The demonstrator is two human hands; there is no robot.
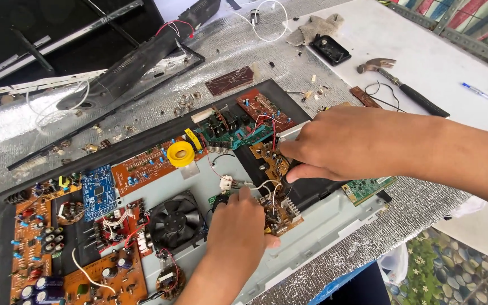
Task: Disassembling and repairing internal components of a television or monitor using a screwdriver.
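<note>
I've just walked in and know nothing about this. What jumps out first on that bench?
Two bare hands meet at the middle: the left hand and right hand both press on a small brown circuit board in a flat grey chassis crowded with orange boards. A bright yellow ring sits just up-left of them, and a black cooling fan lies left of the left hand. A hammer rests on the white table at upper right.

Two hands are at work, the left hand [238, 226] and the right hand [340, 144]. One black fan [174, 222], one yellow tape roll [180, 153], one blue circuit board [98, 192], one hammer [402, 85], one pen [487, 97], one grey rag [316, 27].
</note>
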